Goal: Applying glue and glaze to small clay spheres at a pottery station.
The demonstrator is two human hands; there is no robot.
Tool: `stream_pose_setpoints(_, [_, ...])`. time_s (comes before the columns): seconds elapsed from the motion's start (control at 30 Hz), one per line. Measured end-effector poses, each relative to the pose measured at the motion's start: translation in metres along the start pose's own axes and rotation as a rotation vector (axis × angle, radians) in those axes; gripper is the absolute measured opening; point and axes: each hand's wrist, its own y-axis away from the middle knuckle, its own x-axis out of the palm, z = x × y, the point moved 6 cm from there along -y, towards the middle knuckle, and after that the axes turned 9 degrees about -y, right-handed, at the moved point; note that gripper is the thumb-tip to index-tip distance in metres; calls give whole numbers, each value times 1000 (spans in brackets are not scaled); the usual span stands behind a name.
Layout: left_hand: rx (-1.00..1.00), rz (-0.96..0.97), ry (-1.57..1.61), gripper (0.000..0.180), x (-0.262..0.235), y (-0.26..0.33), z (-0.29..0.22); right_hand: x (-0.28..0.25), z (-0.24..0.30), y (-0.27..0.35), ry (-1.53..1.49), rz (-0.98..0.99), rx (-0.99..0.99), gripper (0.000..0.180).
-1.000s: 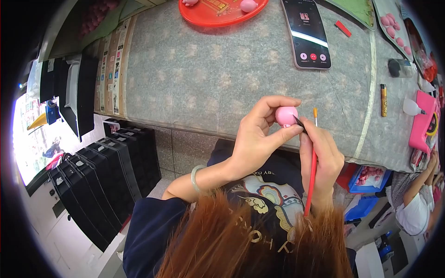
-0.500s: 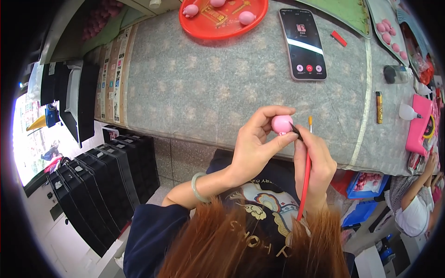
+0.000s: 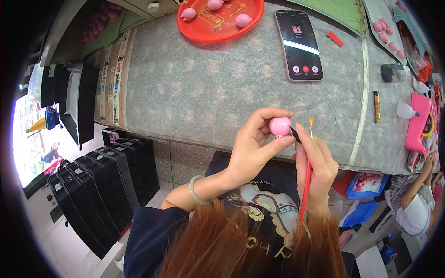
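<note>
My left hand (image 3: 252, 150) pinches a small pink round figure (image 3: 279, 126) between thumb and fingers, just over the near edge of the grey table (image 3: 194, 92). My right hand (image 3: 315, 169) grips a red-handled paintbrush (image 3: 306, 180) with an orange tip pointing up, plus a dark-tipped tool whose point touches the figure's right side. A pale green bangle (image 3: 195, 191) sits on my left wrist.
A red round tray (image 3: 204, 25) with pink figures sits at the far edge. A phone (image 3: 299, 45) with a lit screen lies to its right. A lighter (image 3: 377, 106), a pink case (image 3: 417, 123) and a tray of pink pieces (image 3: 384, 32) are at right. Black trays (image 3: 92, 185) stack on the floor at left. Another person (image 3: 415, 204) sits at lower right.
The view shifted so my hands and the figure sit lower in the picture. The grip on the figure and the brush stays the same.
</note>
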Motion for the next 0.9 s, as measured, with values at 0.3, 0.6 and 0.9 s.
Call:
stream_pose_setpoints(0.3, [41, -5, -7, 38, -1, -1, 2, 1, 2, 0, -4, 10, -13, 41])
stream_pose_setpoints(0.6, [54, -61, -25, 37, -3, -2, 5, 6, 0, 0, 3, -36, 7, 37])
stream_pose_setpoints(0.9, [33, -76, -33, 36, -4, -3, 7, 7, -3, -2, 5, -16, 3, 36])
